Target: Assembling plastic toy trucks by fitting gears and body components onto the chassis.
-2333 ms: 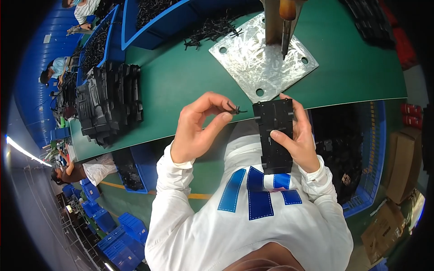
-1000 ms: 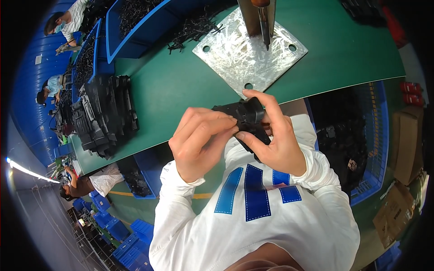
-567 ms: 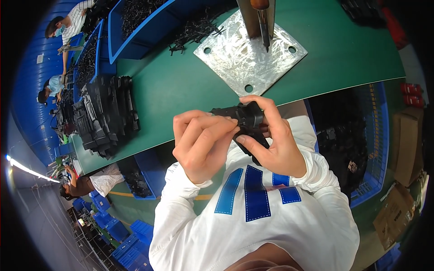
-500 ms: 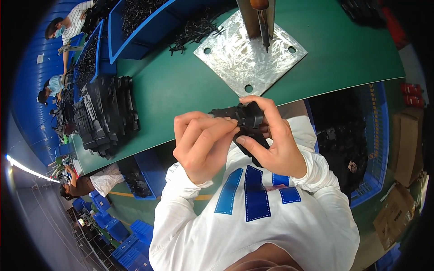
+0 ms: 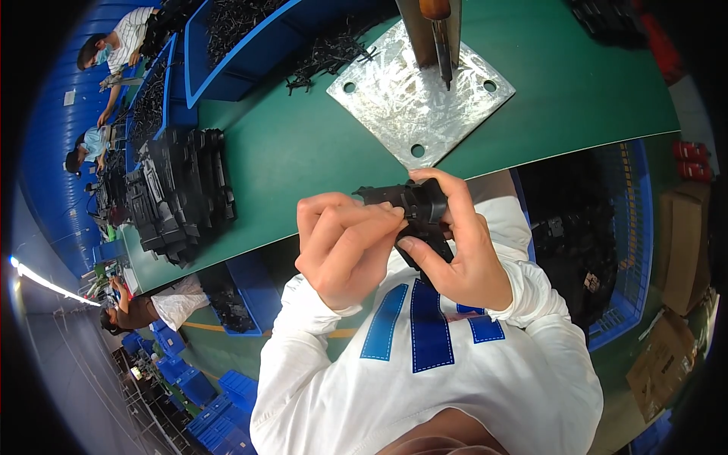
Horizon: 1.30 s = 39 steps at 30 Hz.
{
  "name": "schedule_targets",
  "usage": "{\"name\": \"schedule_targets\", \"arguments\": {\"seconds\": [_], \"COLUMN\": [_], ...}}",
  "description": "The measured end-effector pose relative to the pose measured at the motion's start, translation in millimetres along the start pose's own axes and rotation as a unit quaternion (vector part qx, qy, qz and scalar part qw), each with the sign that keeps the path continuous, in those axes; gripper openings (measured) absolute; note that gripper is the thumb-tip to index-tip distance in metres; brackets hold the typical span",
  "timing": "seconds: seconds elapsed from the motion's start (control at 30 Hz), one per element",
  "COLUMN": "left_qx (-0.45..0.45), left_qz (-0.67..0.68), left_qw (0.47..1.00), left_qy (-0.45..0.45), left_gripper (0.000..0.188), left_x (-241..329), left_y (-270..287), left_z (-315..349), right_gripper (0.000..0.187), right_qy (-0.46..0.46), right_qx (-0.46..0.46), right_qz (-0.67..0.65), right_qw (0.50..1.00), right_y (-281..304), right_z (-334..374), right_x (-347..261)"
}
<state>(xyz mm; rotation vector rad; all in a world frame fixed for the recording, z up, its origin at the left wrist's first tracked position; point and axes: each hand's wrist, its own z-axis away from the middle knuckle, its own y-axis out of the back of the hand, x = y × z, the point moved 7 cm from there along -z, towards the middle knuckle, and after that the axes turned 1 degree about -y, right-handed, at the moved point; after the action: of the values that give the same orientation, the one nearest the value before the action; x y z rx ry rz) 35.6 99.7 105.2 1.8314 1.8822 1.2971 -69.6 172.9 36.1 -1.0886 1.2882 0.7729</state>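
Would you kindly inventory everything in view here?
plastic part: one, black, centre
tabletop: one, green, ahead
metal plate: one, silver, on tabletop
pointed tool: one, brown handle, above plate
panel stack: one, black, tabletop left
small pieces: many, black, left of plate
crates: several, blue, left and right
cylinders: two, red, right
cardboard: several pieces, brown, right
workers: at least three, varied clothing, left
left grip: one, white-sleeved, touching part
right grip: one, white-sleeved, holding part

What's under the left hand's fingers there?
A black piece shows beyond the left hand, gripped by the right hand. The left hand covers the spot it touches, so anything small there cannot be seen.
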Motion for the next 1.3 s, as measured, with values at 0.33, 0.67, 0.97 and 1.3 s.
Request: {"name": "schedule_targets", "arguments": {"seconds": [0.33, 0.67, 0.97, 1.3], "left_qx": [-0.009, -0.009, -0.016, -0.009], "left_qz": [0.01, 0.005, 0.002, 0.036], "left_qw": [1.0, 1.0, 0.999, 0.999], "left_qy": [-0.011, -0.024, -0.029, -0.013], "left_gripper": [0.041, 0.041, 0.05, 0.044], "left_x": [1, 2, 5, 5], "left_y": [0, 0, -1, 0], "left_z": [-2, -3, -2, -6], "right_gripper": [0.061, 0.061, 0.061, 0.062], "right_qy": [0.006, 0.018, 0.048, 0.048], "right_qx": [0.005, 0.025, 0.029, 0.025], "right_qz": [0.028, 0.051, 0.059, 0.063], "right_qw": [1.0, 0.998, 0.997, 0.997], "right_y": [2, 4, 4, 5], "right_z": [1, 4, 5, 6], "right_x": [-4, -4, -11, -13]}}
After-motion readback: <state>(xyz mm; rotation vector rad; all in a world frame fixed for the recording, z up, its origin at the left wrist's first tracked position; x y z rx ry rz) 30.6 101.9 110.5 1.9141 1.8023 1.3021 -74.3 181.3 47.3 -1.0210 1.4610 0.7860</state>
